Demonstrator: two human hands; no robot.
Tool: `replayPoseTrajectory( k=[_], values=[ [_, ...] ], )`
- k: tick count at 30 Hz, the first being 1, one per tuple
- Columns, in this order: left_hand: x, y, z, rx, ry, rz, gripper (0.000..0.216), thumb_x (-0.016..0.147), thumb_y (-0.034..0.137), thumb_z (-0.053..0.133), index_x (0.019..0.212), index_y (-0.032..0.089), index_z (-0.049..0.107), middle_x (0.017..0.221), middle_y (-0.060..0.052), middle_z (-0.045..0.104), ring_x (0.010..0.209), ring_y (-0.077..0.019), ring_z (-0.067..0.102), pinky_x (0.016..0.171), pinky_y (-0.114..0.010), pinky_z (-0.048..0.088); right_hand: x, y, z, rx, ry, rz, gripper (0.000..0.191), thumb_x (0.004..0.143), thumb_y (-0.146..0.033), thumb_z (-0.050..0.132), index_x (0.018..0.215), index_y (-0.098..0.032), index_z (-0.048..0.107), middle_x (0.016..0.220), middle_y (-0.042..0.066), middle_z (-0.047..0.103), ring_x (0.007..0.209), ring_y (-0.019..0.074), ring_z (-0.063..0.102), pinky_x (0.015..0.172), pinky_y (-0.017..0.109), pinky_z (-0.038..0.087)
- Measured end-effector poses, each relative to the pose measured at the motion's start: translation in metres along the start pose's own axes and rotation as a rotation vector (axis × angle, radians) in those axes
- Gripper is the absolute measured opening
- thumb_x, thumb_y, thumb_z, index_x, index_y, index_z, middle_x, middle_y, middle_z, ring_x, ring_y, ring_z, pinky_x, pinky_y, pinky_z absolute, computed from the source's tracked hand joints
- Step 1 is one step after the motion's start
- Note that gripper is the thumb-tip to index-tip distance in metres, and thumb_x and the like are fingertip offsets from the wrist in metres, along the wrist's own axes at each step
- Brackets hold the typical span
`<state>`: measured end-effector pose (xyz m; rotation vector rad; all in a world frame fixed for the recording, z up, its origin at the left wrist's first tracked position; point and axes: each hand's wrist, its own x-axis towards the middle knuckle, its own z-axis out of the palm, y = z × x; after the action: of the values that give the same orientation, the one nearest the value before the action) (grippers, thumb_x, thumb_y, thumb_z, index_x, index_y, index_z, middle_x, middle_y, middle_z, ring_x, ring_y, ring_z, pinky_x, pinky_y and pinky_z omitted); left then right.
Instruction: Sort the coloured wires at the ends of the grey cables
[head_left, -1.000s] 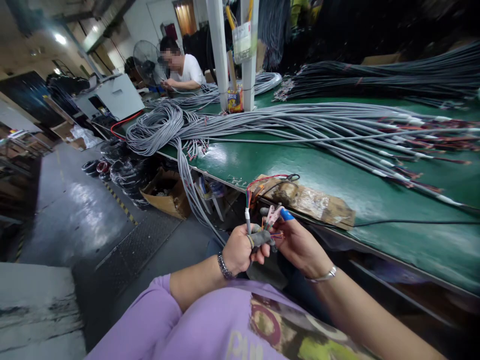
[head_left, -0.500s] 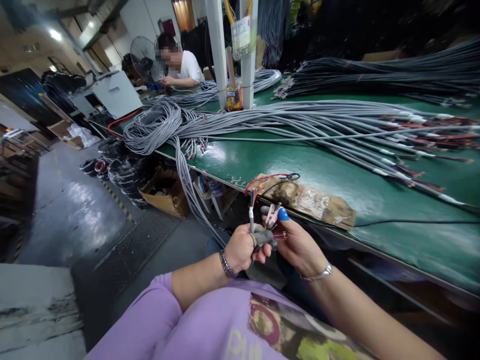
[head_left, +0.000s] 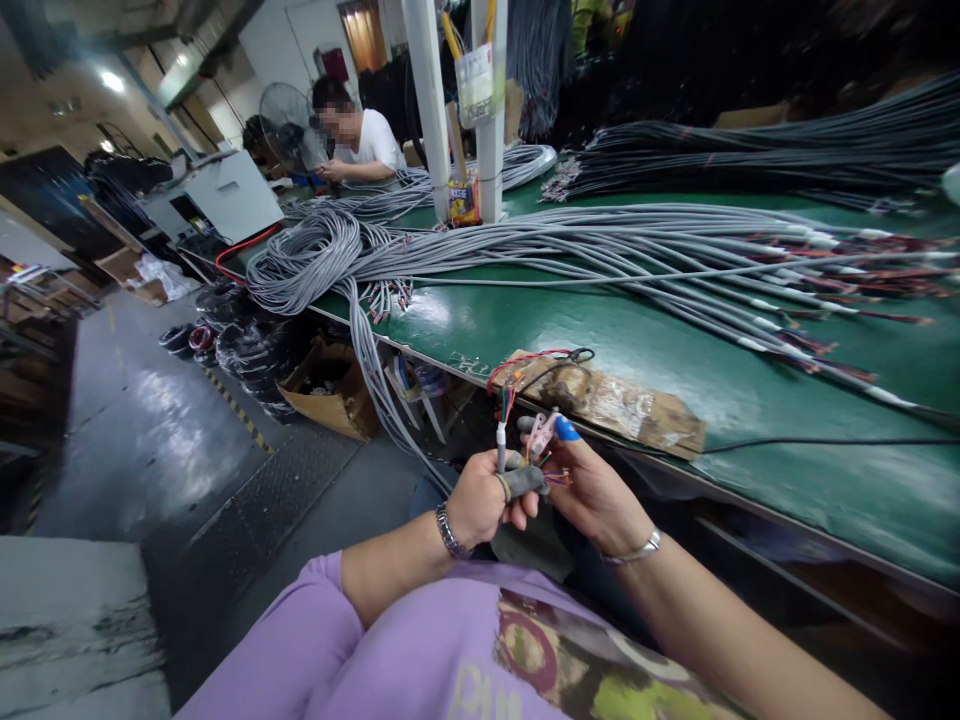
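Note:
My left hand (head_left: 487,495), with grey covers on its fingers, is closed around a grey cable (head_left: 502,450). The stripped end of that cable points up and fans into thin coloured wires (head_left: 507,402). More coloured wire ends (head_left: 556,477) stick out between my two hands. My right hand (head_left: 596,495), blue tape on its thumb, pinches a small pink clip (head_left: 541,432) close to those wires. Some of its fingers are hidden behind the clip and wires. The hands nearly meet, just in front of the bench edge.
On the green bench (head_left: 757,400) lies a taped cardboard piece (head_left: 637,408) with red and black leads. Behind it stretch bundled grey cables (head_left: 540,240) and dark cables (head_left: 750,155). A post (head_left: 491,150) rises from the bench; a person (head_left: 371,145) sits beyond. An open carton (head_left: 330,395) stands below.
The view has shifted very slightly. My hands keep nearly the same pose, the clip tilting a little between my right fingers.

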<state>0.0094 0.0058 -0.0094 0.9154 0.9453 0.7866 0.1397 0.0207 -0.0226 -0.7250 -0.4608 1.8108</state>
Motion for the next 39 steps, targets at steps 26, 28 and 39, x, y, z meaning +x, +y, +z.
replayPoseTrajectory(
  k=[26,28,39],
  values=[
    [0.002,-0.005,0.007,-0.028,0.161,0.126,0.042,0.067,0.053,0.07,0.066,0.016,0.05,0.051,0.002,0.058,0.033,-0.0057,0.047,0.032,-0.018,0.02,0.006,-0.001,-0.009,-0.123,-0.059,-0.094,0.042,0.072,-0.062,0.069,0.075,-0.021,0.07,0.069,0.001,0.067,0.061,0.0162,0.059,0.063,0.03,0.051],
    [0.003,-0.006,0.007,-0.025,0.159,0.121,0.042,0.067,0.052,0.07,0.066,0.016,0.05,0.05,0.002,0.058,0.032,-0.0056,0.046,0.032,-0.018,0.02,0.009,-0.001,-0.008,-0.086,-0.044,-0.096,0.039,0.07,-0.059,0.073,0.074,-0.02,0.07,0.068,0.001,0.067,0.061,0.0166,0.06,0.063,0.03,0.052],
    [-0.004,-0.007,0.0,0.01,0.15,0.078,0.043,0.065,0.054,0.071,0.066,0.016,0.05,0.05,0.002,0.058,0.032,-0.006,0.046,0.032,-0.018,0.019,-0.001,-0.001,-0.007,-0.082,-0.042,-0.04,0.041,0.071,-0.062,0.07,0.078,-0.022,0.072,0.068,0.002,0.066,0.057,0.0158,0.057,0.055,0.028,0.049]
  ],
)
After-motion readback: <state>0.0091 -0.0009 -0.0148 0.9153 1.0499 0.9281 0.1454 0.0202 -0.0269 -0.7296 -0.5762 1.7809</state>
